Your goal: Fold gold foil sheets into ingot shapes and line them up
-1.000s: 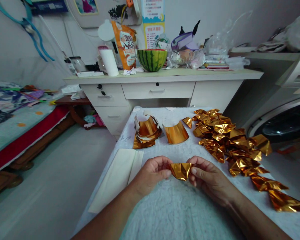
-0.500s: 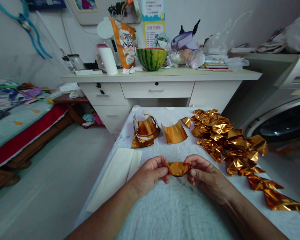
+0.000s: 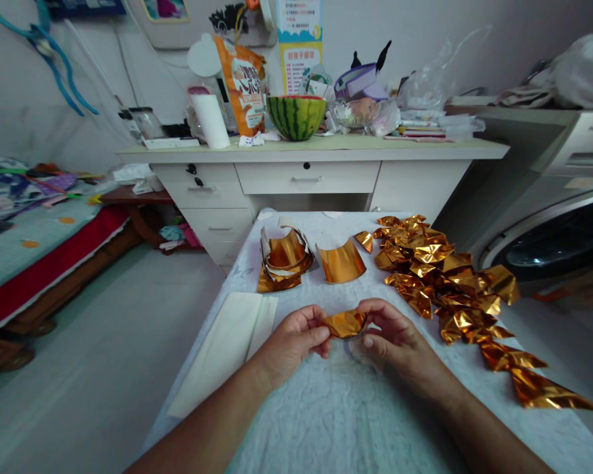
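A small folded piece of gold foil (image 3: 346,324) is held over the cloth-covered table (image 3: 326,421). My left hand (image 3: 299,339) pinches its left end between thumb and fingers. At its right end, my right hand (image 3: 398,339) has its fingertips on the foil, with the thumb lowered and a gap below. Beyond the hands are a curled stack of gold sheets (image 3: 285,257) and a single curved gold sheet (image 3: 342,261). Many folded gold foil pieces (image 3: 435,253) lie heaped on the right side.
White paper strips (image 3: 222,349) lie at the table's left. Behind stands a desk (image 3: 306,153) with half a watermelon (image 3: 296,117), an orange pouch (image 3: 242,85) and a white roll (image 3: 211,121). A washing machine (image 3: 548,171) is at right, a bed (image 3: 54,237) at left.
The foil's right end has tilted up. My right thumb has moved down and away from the foil, while my left hand keeps its pinch. The view has shifted slightly.
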`<state>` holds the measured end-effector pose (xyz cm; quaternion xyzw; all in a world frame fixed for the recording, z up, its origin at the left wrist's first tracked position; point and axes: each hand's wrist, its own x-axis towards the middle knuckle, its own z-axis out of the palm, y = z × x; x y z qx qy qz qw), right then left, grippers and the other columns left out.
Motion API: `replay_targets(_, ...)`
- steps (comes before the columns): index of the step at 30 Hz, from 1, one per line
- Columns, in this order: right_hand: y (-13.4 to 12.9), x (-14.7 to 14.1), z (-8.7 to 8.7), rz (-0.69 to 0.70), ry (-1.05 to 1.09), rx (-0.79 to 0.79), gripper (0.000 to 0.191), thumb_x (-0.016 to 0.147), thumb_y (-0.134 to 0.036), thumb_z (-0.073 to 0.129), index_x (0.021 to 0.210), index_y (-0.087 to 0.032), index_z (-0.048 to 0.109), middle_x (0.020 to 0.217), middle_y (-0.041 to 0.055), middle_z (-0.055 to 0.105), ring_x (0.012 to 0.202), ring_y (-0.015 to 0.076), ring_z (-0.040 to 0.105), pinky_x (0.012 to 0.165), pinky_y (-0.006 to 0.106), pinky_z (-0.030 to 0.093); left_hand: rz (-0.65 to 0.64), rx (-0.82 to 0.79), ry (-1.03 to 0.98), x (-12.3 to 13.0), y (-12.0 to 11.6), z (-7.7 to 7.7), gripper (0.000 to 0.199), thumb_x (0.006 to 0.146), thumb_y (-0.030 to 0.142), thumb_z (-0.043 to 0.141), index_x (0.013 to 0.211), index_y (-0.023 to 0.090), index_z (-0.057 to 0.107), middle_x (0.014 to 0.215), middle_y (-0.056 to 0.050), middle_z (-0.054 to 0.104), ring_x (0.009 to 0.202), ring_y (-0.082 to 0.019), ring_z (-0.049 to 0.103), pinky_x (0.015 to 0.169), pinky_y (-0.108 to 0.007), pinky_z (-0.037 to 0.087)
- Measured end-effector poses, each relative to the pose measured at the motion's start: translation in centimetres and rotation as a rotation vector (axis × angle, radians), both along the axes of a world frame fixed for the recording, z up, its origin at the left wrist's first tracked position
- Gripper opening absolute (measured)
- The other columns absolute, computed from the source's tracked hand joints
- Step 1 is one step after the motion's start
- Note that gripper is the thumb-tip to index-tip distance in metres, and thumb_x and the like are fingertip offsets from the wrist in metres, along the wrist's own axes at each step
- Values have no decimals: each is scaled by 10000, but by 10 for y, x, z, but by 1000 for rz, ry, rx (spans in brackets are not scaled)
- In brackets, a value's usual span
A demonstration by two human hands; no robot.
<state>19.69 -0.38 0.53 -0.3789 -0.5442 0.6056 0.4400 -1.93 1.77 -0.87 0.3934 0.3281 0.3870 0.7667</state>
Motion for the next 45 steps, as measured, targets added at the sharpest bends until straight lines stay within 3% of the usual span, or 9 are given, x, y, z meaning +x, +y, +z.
replay_targets(6, 0, -5, 2, -10, -45, 24, 324, 824, -386, 722, 1073, -256, 560, 978, 20, 552, 791, 144, 561, 638, 251, 468, -22, 23, 37, 1, -1, -1, 324, 716, 328, 769, 856, 150, 537, 674, 13, 609, 584, -98, 553, 593, -230, 420)
replay_targets(11, 0, -6, 1, -60, -107, 147, 261, 834, -397, 704, 1028, -258, 598, 1034, 34, 518, 888, 172, 558, 708, 272, 501, -29, 37, 36, 1, -1, 0, 323, 709, 333, 771, 842, 154, 537, 678, 12, 602, 591, -102, 555, 591, -230, 423)
replay_targets(18, 0, -3, -2, -61, -117, 163, 240, 847, -364, 696, 1041, -263, 597, 1058, 30, 519, 902, 168, 550, 748, 274, 495, -42, 69, 54, 0, -1, -2, 303, 730, 319, 755, 850, 152, 532, 679, 5, 615, 601, -101, 561, 595, -225, 435)
replay_targets(40, 0, -2, 2, 22, -16, 11, 270, 844, -352, 711, 1058, -268, 569, 1001, 9, 516, 813, 136, 543, 688, 262, 458, 23, 90, 117, 9, -3, 8, 278, 662, 263, 767, 772, 150, 538, 654, 22, 600, 580, -95, 536, 606, -226, 414)
replay_targets(45, 0, 1, -2, 42, -28, -35, 363, 836, -375, 717, 1135, -277, 538, 978, 9, 548, 761, 132, 541, 653, 256, 441, 7, 97, 100, 8, -2, 7, 298, 667, 284, 773, 778, 151, 531, 660, 28, 588, 580, -91, 536, 600, -221, 404)
